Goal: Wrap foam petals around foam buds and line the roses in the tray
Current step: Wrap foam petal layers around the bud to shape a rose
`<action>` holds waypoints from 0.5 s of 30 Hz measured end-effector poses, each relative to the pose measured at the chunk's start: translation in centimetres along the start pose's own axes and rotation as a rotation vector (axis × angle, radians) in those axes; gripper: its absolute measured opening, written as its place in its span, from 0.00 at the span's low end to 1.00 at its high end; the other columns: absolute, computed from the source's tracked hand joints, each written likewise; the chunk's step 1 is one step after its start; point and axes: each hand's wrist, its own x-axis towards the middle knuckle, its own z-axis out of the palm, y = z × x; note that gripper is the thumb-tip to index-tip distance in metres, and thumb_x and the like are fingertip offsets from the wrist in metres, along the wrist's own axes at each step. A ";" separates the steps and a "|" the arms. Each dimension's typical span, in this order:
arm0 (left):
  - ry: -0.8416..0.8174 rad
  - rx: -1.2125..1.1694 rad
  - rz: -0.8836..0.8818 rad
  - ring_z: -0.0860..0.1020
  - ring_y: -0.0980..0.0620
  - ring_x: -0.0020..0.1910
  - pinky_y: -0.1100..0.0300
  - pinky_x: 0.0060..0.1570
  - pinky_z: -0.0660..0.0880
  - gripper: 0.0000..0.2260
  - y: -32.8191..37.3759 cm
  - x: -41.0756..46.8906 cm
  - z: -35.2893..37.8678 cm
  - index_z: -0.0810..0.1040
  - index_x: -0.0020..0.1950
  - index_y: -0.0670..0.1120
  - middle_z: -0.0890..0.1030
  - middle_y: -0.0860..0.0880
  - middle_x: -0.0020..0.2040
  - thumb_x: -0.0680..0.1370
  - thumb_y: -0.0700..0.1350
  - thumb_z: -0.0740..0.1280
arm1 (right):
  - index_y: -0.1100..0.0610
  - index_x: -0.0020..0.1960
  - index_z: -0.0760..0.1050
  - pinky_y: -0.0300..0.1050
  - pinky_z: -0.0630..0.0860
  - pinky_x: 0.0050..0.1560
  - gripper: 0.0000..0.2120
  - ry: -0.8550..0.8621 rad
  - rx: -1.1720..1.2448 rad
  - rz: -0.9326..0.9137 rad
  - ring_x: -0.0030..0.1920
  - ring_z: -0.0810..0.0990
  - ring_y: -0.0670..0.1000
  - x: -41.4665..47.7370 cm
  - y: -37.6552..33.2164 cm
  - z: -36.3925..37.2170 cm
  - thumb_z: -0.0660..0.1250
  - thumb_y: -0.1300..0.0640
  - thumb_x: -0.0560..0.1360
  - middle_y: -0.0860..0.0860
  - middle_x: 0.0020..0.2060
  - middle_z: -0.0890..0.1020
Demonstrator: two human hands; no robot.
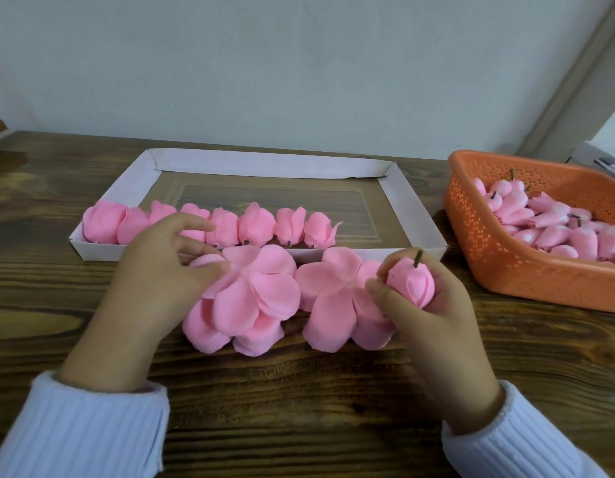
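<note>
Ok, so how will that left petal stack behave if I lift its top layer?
Probably floppy and light: the left petal stack shows thin lobes drooping at its edges. Its layers may slide apart, since they sit fanned unevenly.

Pale lilac ribbed knit sleeves [85, 432], bare hands.

matt foam petals [250, 298], perforated plastic basket [506, 270], grainy wood table [299, 401], cardboard tray [419, 208]
</note>
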 end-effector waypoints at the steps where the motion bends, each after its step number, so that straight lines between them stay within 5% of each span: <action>1: 0.034 -0.002 0.015 0.80 0.52 0.42 0.58 0.41 0.73 0.18 -0.1 0.0 0.0 0.76 0.46 0.58 0.82 0.52 0.39 0.69 0.36 0.75 | 0.48 0.42 0.78 0.36 0.76 0.37 0.04 0.000 0.000 -0.002 0.37 0.79 0.42 0.0 0.0 0.0 0.69 0.55 0.67 0.45 0.36 0.80; 5: 0.187 -0.006 0.091 0.80 0.53 0.40 0.58 0.40 0.73 0.16 -0.3 0.1 0.0 0.77 0.49 0.54 0.81 0.52 0.38 0.69 0.38 0.76 | 0.47 0.42 0.78 0.34 0.76 0.38 0.05 0.011 -0.010 0.002 0.37 0.79 0.41 0.0 0.0 0.0 0.69 0.55 0.67 0.45 0.36 0.81; 12: 0.335 -0.138 0.104 0.80 0.59 0.41 0.61 0.39 0.74 0.11 0.0 0.4 0.4 0.78 0.40 0.58 0.81 0.57 0.41 0.74 0.41 0.70 | 0.47 0.42 0.78 0.34 0.76 0.38 0.05 0.014 -0.018 0.006 0.37 0.79 0.42 0.0 -0.1 0.0 0.69 0.55 0.67 0.45 0.36 0.81; 15: 0.255 -0.571 -0.028 0.83 0.48 0.47 0.56 0.43 0.81 0.08 0.6 0.2 0.9 0.79 0.45 0.49 0.82 0.46 0.50 0.78 0.38 0.65 | 0.48 0.42 0.78 0.35 0.76 0.37 0.05 0.014 -0.009 0.002 0.37 0.79 0.42 0.0 -0.1 0.0 0.69 0.56 0.67 0.45 0.36 0.81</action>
